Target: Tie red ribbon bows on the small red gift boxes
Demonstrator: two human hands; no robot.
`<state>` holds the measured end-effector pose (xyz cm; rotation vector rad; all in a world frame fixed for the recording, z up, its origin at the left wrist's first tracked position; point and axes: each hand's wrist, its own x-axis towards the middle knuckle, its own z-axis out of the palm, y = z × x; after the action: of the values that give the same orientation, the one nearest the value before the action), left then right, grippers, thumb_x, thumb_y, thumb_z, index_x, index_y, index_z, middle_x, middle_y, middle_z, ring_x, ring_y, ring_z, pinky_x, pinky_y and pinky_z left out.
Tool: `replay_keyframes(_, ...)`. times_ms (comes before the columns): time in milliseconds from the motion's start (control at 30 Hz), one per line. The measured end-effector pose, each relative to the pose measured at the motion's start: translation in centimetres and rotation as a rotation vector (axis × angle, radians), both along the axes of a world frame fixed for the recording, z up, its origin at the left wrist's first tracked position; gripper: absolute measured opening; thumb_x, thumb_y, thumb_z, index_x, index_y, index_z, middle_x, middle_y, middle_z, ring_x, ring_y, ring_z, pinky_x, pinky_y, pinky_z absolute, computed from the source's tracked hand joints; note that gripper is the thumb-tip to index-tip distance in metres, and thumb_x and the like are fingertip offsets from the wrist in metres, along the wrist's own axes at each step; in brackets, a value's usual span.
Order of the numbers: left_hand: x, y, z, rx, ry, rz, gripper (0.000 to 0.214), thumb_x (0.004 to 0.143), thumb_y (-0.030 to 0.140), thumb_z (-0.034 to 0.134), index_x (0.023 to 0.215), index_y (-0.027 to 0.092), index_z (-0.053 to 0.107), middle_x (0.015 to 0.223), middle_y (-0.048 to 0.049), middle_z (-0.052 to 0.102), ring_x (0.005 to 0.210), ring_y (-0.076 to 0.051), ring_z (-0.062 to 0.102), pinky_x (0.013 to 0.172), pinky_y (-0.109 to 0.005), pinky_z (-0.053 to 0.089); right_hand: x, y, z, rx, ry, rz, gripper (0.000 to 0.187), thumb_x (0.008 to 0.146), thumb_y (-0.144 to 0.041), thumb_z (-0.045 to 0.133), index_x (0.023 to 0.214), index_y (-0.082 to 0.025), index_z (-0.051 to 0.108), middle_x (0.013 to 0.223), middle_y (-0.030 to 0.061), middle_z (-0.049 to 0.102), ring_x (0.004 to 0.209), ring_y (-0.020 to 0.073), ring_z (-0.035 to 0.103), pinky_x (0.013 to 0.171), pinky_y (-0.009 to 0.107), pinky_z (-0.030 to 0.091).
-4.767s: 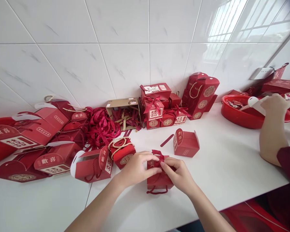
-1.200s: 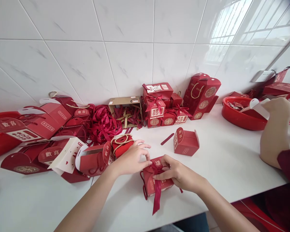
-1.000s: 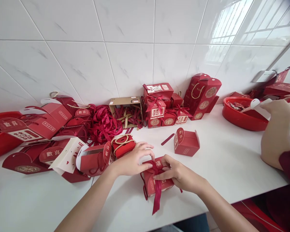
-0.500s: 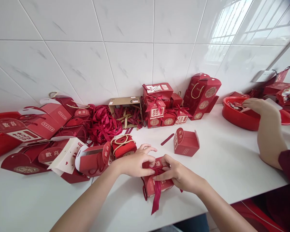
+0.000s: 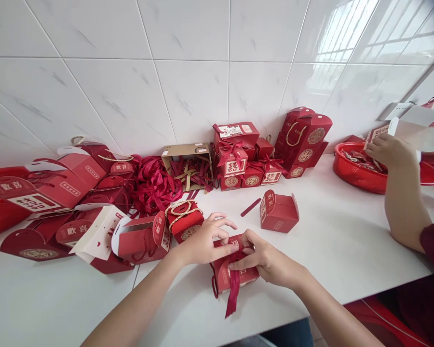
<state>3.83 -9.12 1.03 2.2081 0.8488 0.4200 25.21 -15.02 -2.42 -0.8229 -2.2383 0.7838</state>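
A small red gift box [image 5: 224,277] lies on the white counter [image 5: 332,250] in front of me, with a dark red ribbon [image 5: 233,295] hanging over its near side. My left hand [image 5: 204,240] pinches the ribbon at the top of the box, its other fingers spread. My right hand [image 5: 265,259] pinches the ribbon from the right, fingers curled over the box top. The knot itself is hidden between my fingers.
Another red box [image 5: 279,212] and a loose ribbon strip [image 5: 250,207] lie behind. Folded boxes [image 5: 141,237], a ribbon heap [image 5: 152,184], a cardboard box [image 5: 186,163] and stacked finished boxes [image 5: 235,156] line the wall. At right another person's hand [image 5: 388,149] holds a box over a red basin [image 5: 354,174].
My hands have stayed on the box, working the ribbon; the box has tipped slightly toward me. The other person's hand has risen, lifting a box over the basin.
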Motion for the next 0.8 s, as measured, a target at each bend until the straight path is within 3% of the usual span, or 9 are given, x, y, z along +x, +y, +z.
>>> replay_keyframes(100, 0.4, -0.9, -0.3, -0.087, -0.150, 0.075, 0.032, 0.079, 0.031, 0.064, 0.057, 0.021, 0.043, 0.111, -0.0063, 0.066, 0.125, -0.026, 0.043, 0.102, -0.040, 0.037, 0.1, 0.2, 0.1, 0.032, 0.044, -0.011, 0.035, 0.090, -0.006, 0.044, 0.099, -0.027, 0.071, 0.090, 0.0034, 0.047, 0.078, 0.0141, 0.054, 0.069, 0.027, 0.051)
replay_keyframes(200, 0.8, -1.8, -0.6, -0.136, -0.243, 0.180, 0.033, 0.078, 0.026, 0.063, 0.059, 0.022, 0.036, 0.099, -0.0071, 0.069, 0.118, -0.024, 0.050, 0.098, -0.037, 0.039, 0.0, 0.3, -0.1, 0.016, 0.147, -0.117, 0.021, 0.090, -0.008, 0.045, 0.090, -0.022, 0.061, 0.087, 0.0029, 0.052, 0.077, 0.0144, 0.055, 0.068, 0.027, 0.049)
replay_keyframes(300, 1.2, -2.5, -1.1, -0.161, -0.278, 0.255, 0.038, 0.078, 0.025, 0.063, 0.058, 0.023, 0.030, 0.089, -0.0064, 0.070, 0.114, -0.024, 0.053, 0.094, -0.035, 0.042, -0.2, 0.4, -0.2, -0.027, 0.228, -0.240, 0.011, 0.090, -0.013, 0.051, 0.086, -0.023, 0.048, 0.080, 0.0001, 0.055, 0.072, 0.0139, 0.054, 0.065, 0.026, 0.047)
replay_keyframes(433, 1.6, -2.9, -1.7, -0.182, -0.298, 0.330, 0.041, 0.078, 0.025, 0.063, 0.057, 0.022, 0.027, 0.082, -0.0053, 0.068, 0.106, -0.024, 0.058, 0.085, -0.033, 0.045, -0.5, 0.6, -0.2, -0.065, 0.268, -0.289, 0.012, 0.089, -0.014, 0.053, 0.083, -0.023, 0.046, 0.080, -0.0003, 0.057, 0.070, 0.0135, 0.054, 0.063, 0.025, 0.045)
replay_keyframes(667, 1.6, -3.1, -2.0, -0.214, -0.309, 0.359, 0.038, 0.076, 0.023, 0.064, 0.055, 0.022, 0.032, 0.080, -0.0050, 0.069, 0.110, -0.025, 0.058, 0.086, -0.033, 0.046, -1.2, 0.8, -0.5, -0.162, 0.312, -0.351, 0.012, 0.089, -0.019, 0.052, 0.079, -0.023, 0.045, 0.076, 0.0002, 0.056, 0.069, 0.0144, 0.054, 0.062, 0.026, 0.045)
replay_keyframes(800, 1.6, -3.3, -2.1, -0.195, -0.315, 0.358, 0.029, 0.077, 0.022, 0.062, 0.056, 0.021, 0.043, 0.078, -0.0043, 0.068, 0.111, -0.025, 0.058, 0.088, -0.034, 0.047, -1.4, 1.0, -0.7, -0.200, 0.334, -0.367, 0.013, 0.089, -0.022, 0.051, 0.079, -0.023, 0.044, 0.077, 0.0011, 0.056, 0.070, 0.0154, 0.053, 0.063, 0.028, 0.045)
